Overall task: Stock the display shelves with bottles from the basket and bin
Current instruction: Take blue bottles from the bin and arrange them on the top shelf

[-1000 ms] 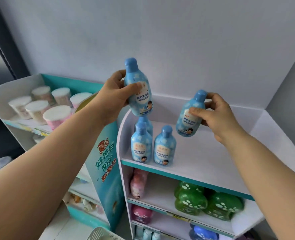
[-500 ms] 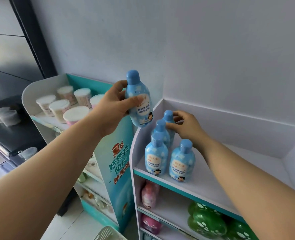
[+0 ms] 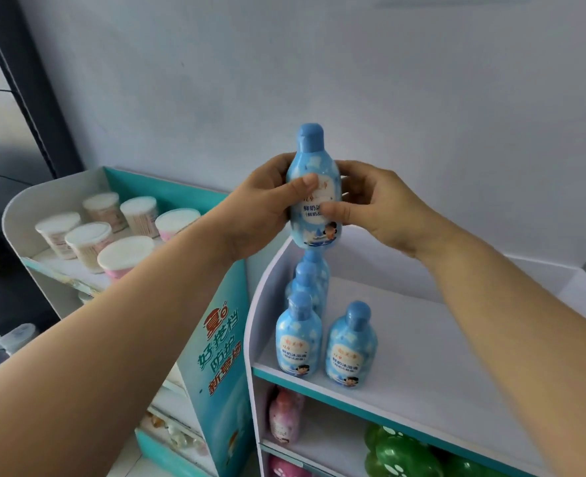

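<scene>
A light blue bottle (image 3: 314, 173) with a blue cap is held upright above the top shelf (image 3: 422, 352) of the white display. My left hand (image 3: 260, 208) grips it from the left, thumb across the label. My right hand (image 3: 377, 204) holds it from the right, thumb on the label. Below, several matching blue bottles stand at the shelf's left end: two in front (image 3: 298, 339) (image 3: 351, 349), and others in a row (image 3: 310, 280) behind the left one.
A pink bottle (image 3: 284, 418) and green bottles (image 3: 398, 452) sit on lower shelves. To the left stands a teal display (image 3: 216, 339) with several white-lidded tubs (image 3: 88, 242). The wall is close behind the shelves.
My right hand let go of the bottle it set at the back of the row and came up to the bottle in my left hand. That bottle shifted right.
</scene>
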Demonstrator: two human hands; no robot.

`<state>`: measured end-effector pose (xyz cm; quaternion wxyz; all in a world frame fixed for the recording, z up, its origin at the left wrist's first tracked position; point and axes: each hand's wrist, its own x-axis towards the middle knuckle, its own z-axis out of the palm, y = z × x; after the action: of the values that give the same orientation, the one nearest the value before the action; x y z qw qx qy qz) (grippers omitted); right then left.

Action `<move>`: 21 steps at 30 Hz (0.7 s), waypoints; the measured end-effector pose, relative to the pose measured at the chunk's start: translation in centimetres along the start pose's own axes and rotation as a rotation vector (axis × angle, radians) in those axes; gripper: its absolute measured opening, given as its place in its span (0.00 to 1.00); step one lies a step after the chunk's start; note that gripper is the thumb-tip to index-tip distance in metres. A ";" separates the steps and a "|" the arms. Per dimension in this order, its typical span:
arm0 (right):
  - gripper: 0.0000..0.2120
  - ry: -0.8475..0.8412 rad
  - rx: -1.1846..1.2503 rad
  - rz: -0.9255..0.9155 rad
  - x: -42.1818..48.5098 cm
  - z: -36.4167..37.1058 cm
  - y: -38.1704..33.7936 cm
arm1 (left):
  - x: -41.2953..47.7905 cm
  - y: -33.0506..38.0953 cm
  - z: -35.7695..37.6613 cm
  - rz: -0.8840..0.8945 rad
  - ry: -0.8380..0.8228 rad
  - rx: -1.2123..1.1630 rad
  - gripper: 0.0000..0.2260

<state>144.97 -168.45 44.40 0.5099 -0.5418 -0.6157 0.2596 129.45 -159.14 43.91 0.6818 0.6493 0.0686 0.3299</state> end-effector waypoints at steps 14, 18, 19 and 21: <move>0.22 0.270 -0.114 0.311 -0.4 0.3 14.9 | -6.4 -5.5 -4.0 0.021 0.136 0.869 0.21; 0.22 0.304 -0.007 0.270 0.2 2.0 17.0 | -7.3 -6.2 -4.8 0.004 0.108 0.943 0.17; 0.21 0.310 0.008 0.256 0.4 2.2 17.3 | -7.5 -6.4 -4.9 0.008 0.096 0.946 0.15; 0.20 0.288 0.006 0.232 0.8 2.7 17.5 | -7.8 -6.8 -4.8 0.009 0.073 0.968 0.15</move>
<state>149.69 -162.20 28.48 0.5611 -0.6393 -0.4687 0.2384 123.35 -158.86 34.31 0.2970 0.8802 0.2355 0.2856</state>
